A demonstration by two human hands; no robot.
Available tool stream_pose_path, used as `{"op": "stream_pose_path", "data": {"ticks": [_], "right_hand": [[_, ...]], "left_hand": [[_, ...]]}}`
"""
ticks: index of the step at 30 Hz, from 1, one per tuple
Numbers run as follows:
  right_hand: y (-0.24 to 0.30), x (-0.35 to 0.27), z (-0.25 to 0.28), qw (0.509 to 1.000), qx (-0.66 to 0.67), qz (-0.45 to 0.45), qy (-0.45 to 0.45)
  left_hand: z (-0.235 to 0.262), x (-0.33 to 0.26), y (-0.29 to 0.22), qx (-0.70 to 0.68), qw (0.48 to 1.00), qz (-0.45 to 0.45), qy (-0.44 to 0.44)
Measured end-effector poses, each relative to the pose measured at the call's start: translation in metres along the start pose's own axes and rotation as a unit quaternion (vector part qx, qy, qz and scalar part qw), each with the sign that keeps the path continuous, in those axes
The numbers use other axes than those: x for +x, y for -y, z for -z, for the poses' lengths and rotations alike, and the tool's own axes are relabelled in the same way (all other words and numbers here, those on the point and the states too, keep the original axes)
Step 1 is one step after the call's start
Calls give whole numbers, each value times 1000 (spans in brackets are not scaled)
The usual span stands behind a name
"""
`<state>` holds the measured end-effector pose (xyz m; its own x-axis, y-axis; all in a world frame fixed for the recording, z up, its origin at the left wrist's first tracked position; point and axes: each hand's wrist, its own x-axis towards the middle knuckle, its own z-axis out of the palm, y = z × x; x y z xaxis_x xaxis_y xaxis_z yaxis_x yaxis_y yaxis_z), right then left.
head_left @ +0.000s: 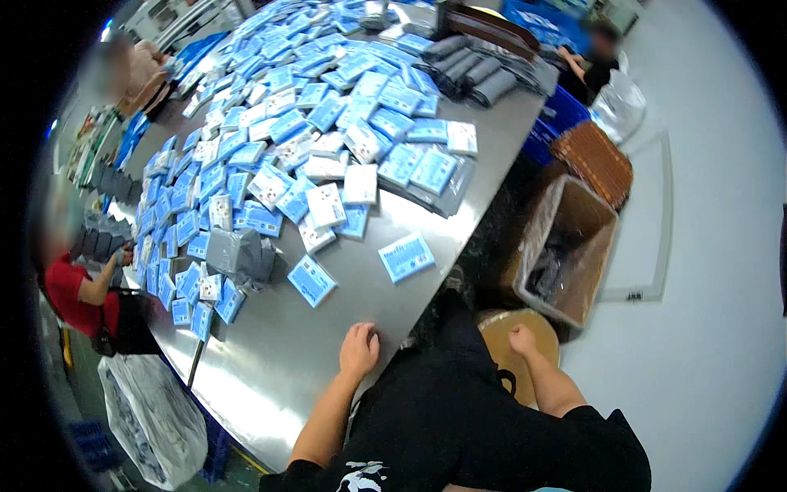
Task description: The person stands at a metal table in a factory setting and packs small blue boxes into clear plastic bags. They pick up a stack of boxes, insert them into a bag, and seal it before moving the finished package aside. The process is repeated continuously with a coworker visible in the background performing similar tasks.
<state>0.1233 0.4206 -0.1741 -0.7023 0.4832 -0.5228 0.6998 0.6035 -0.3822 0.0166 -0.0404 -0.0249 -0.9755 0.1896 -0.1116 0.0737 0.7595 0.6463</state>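
Observation:
My left hand (359, 351) rests on the steel table (295, 361) near its right edge, fingers curled in, with nothing seen in it. Off the table, my right hand (521, 338) hangs closed above a round tan stool (545, 328); no item shows in it. Nearest to my left hand lie two flat blue-and-white packets, one packet (312, 281) ahead and to the left, another packet (407, 257) ahead and to the right. Beyond them spreads a large heap of similar packets (328, 111). A grey plastic-wrapped bundle (239, 256) sits at the heap's near side.
Rolled grey bags (484, 74) lie at the far right of the table. On the floor to the right stand a lined carton (602, 271), a brown woven basket (594, 160) and a blue crate (557, 123). People work at the left and far right. A white sack (156, 418) stands lower left.

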Motion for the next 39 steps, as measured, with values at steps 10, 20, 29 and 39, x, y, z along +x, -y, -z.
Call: {"op": "stream_pose_path", "data": {"ticks": [10,20,29,39], "right_hand": [[147,258,103,982,0,172,-81],[300,351,156,886,14,337,-318],[339,393,163,818,-143,490,-266],[346,417,162,814,-111,494,-285]], "left_hand": [[-56,64,-36,15,954,267,-136],[-92,102,-53,212,917,260,-216],[-95,96,-50,202,916,272,-217],[-110,88,-29,201,912,203,-293]]}}
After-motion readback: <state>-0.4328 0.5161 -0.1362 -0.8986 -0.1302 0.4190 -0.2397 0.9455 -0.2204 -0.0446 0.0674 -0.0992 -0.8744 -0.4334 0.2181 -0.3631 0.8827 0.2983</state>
